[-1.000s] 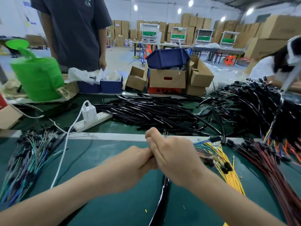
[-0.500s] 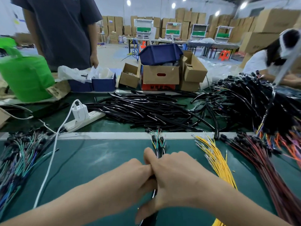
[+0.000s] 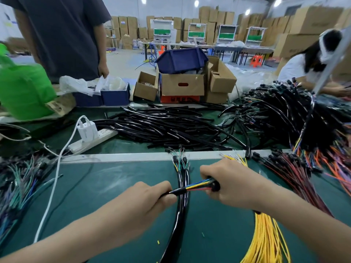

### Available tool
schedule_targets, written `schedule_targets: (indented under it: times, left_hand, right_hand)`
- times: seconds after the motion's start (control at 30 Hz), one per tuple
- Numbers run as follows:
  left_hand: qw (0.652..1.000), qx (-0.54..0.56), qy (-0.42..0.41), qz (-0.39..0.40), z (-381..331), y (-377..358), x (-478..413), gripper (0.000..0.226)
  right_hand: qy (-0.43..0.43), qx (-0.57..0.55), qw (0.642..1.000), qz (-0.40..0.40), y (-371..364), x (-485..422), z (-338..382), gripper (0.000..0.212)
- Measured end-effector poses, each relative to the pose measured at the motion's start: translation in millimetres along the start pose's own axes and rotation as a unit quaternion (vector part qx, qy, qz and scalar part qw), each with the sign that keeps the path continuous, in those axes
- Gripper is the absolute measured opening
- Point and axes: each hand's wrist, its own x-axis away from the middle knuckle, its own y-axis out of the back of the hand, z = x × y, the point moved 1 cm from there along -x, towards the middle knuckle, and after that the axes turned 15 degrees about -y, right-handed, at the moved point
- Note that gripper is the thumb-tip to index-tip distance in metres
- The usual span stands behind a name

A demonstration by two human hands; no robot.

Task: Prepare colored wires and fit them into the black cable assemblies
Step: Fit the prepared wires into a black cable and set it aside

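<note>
Green mat [image 3: 117,196] w/ black cables [image 3: 161,128]; cartons [image 3: 209,21] at back.

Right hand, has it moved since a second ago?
Yes. The right hand, gripping the colored wires, has pulled right, away from the left hand and the black cables lying on the green mat, onto the yellow wire bundle.

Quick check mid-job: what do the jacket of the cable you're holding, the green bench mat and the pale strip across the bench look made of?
Held cable: jacket black, smooth, slightly shiny, likely soft plastic or rubber. Green mat: smooth with a faint sheen and pale scuffs, probably rubber or vinyl. Pale strip: flat, grey, dull shine, possibly aluminium, perhaps painted.
</note>
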Motion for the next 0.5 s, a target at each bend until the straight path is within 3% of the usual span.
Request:
schedule_targets:
  times: [0.13, 0.3, 0.4, 0.5]
  left_hand:
    - [0.999, -0.021, -0.015, 0.034, -5.1, -11.5, -9.6, 0.027]
    - [0.999, -0.012, -0.023, 0.035, -0.6, -24.5, -14.6, 0.024]
    - [0.996, -0.052, -0.062, 0.034, 1.6, -26.2, -13.7, 0.027]
    - [0.996, 0.049, -0.069, -0.033, 9.5, -14.7, -3.6, 0.025]
  right_hand:
    - [0.006, 0.028, 1.000, 0.009, -1.7, 0.0, 17.7, 0.033]
    - [0.042, 0.043, 0.998, 0.003, 0.0, 4.0, 32.6, 0.012]
    - [0.099, 0.084, 0.991, -0.020, -9.2, 10.4, 35.0, 0.023]
    - [0.156, 0.095, 0.981, -0.060, -6.0, 13.2, 30.4, 0.030]
